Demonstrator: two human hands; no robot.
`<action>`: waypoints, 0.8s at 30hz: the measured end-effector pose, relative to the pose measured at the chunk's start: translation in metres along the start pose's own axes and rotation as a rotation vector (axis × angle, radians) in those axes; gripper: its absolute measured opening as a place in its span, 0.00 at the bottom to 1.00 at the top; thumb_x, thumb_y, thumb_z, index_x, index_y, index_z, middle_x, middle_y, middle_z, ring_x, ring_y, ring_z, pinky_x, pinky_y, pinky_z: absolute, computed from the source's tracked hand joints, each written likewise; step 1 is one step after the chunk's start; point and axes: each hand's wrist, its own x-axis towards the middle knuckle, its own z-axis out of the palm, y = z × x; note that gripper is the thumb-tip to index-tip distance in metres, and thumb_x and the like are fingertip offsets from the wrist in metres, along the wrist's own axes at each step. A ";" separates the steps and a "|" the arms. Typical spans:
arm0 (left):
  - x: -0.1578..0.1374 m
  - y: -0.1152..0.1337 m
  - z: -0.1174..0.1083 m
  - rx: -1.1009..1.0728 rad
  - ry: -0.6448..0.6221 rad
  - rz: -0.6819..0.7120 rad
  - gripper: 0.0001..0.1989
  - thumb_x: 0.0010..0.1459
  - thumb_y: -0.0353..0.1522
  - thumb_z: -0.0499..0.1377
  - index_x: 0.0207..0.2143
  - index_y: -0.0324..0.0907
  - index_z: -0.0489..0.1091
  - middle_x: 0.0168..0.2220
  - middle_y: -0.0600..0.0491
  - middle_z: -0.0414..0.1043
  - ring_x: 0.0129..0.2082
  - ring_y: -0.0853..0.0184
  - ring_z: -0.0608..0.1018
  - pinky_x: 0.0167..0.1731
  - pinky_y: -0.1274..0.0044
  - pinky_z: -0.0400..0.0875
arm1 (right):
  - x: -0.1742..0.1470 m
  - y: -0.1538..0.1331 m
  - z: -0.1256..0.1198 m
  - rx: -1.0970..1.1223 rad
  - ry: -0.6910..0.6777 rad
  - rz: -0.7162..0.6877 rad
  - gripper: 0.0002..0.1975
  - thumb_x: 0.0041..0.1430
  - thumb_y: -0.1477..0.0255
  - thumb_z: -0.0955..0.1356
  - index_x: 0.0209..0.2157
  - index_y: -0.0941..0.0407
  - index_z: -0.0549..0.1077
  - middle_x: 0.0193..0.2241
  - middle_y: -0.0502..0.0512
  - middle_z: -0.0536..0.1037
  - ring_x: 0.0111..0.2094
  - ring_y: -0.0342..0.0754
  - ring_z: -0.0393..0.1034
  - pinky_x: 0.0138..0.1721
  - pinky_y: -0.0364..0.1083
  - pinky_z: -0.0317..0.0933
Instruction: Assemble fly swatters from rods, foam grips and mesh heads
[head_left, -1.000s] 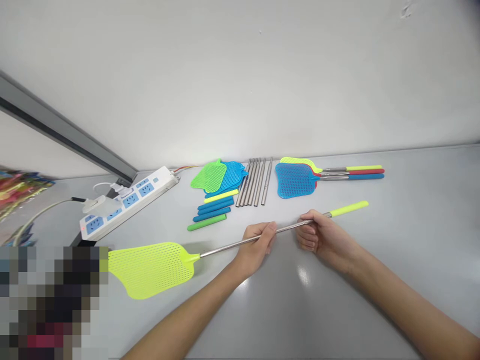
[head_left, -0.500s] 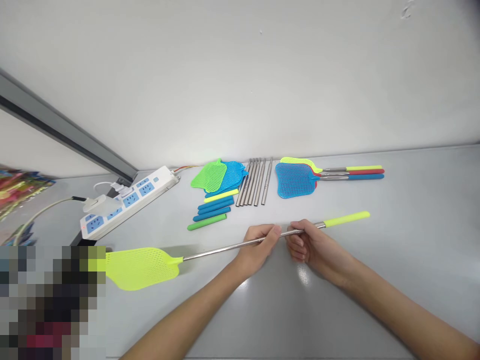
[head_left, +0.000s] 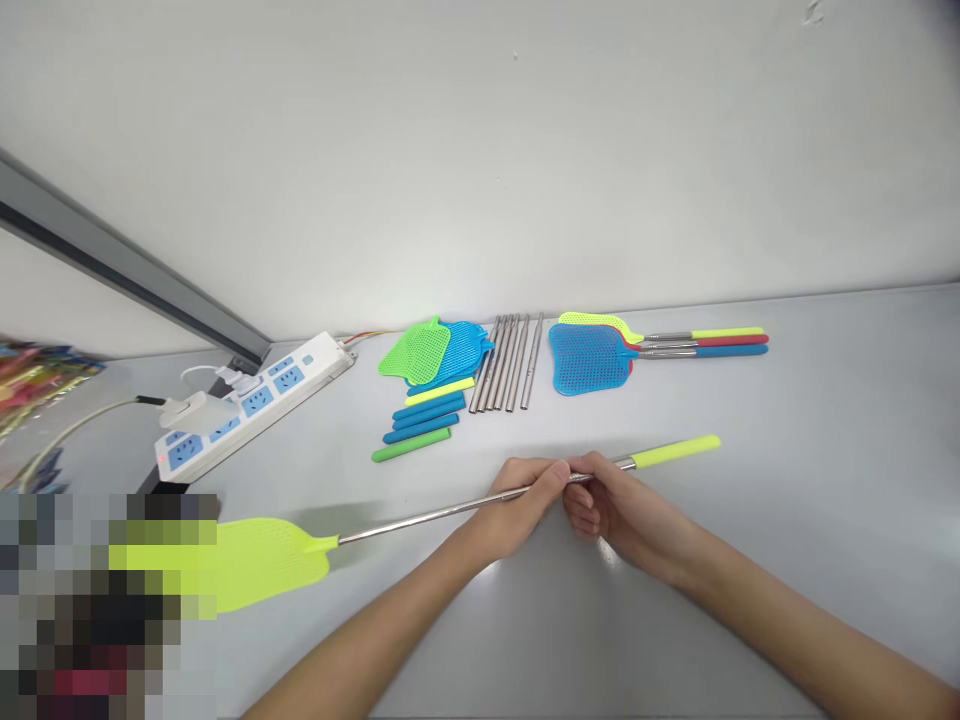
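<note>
A yellow-green fly swatter [head_left: 274, 560] with a telescopic metal rod stretches across the front of the table, its grip pointing right. My left hand [head_left: 525, 505] is closed around the middle of the rod, thumb on top. Right beside it, my right hand [head_left: 607, 505] pinches the thicker part of the rod close to the yellow grip [head_left: 677, 451]. The two hands nearly touch. Part of the swatter's head lies behind a pixelated patch at the lower left.
Behind my hands lie several metal rods [head_left: 510, 365], green [head_left: 415, 352] and blue [head_left: 466, 348] swatter heads, and several loose grips [head_left: 427, 408]. Assembled swatters [head_left: 592, 358] rest at the back right. A power strip [head_left: 255, 405] with plugs stands left, near the wall.
The yellow-green swatter has shifted left and slightly down, its grip moving closer to my hands. My right hand has come left, up against my left hand.
</note>
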 end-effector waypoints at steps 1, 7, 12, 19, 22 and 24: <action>0.000 -0.001 -0.001 0.023 0.010 -0.004 0.22 0.58 0.42 0.48 0.19 0.36 0.67 0.12 0.59 0.51 0.16 0.75 0.58 0.17 0.81 0.54 | 0.000 0.000 0.000 0.004 0.003 0.002 0.18 0.55 0.65 0.59 0.15 0.57 0.55 0.16 0.46 0.51 0.19 0.40 0.46 0.23 0.43 0.44; 0.000 0.000 -0.001 0.098 0.022 -0.032 0.23 0.58 0.42 0.46 0.15 0.39 0.56 0.13 0.59 0.52 0.16 0.75 0.58 0.19 0.80 0.52 | 0.000 0.000 0.001 0.048 0.042 -0.001 0.18 0.54 0.66 0.59 0.14 0.56 0.53 0.16 0.46 0.51 0.19 0.40 0.45 0.23 0.43 0.44; 0.001 0.004 0.000 0.067 -0.001 -0.020 0.22 0.59 0.40 0.45 0.15 0.38 0.59 0.15 0.56 0.58 0.19 0.73 0.64 0.23 0.79 0.59 | 0.003 0.001 0.000 0.068 0.051 0.001 0.18 0.53 0.66 0.59 0.13 0.56 0.54 0.14 0.46 0.54 0.18 0.40 0.47 0.23 0.43 0.44; 0.002 0.004 0.001 0.023 -0.015 -0.006 0.21 0.59 0.39 0.46 0.17 0.38 0.62 0.18 0.54 0.64 0.23 0.70 0.69 0.29 0.77 0.65 | 0.003 0.001 -0.003 0.053 0.033 -0.017 0.18 0.53 0.66 0.59 0.13 0.57 0.53 0.16 0.51 0.64 0.20 0.40 0.52 0.24 0.43 0.46; 0.001 0.003 0.001 -0.007 -0.019 0.028 0.21 0.59 0.38 0.45 0.18 0.38 0.62 0.20 0.53 0.65 0.25 0.69 0.70 0.31 0.77 0.66 | 0.002 -0.001 -0.002 0.044 0.046 -0.024 0.18 0.53 0.67 0.59 0.13 0.57 0.53 0.17 0.51 0.65 0.20 0.40 0.52 0.24 0.42 0.47; 0.001 0.002 0.001 -0.013 -0.021 0.036 0.21 0.60 0.38 0.45 0.19 0.37 0.63 0.21 0.53 0.66 0.26 0.69 0.70 0.32 0.77 0.66 | 0.002 -0.002 -0.001 0.045 0.053 -0.026 0.19 0.53 0.67 0.59 0.12 0.57 0.53 0.17 0.51 0.65 0.20 0.40 0.53 0.24 0.43 0.47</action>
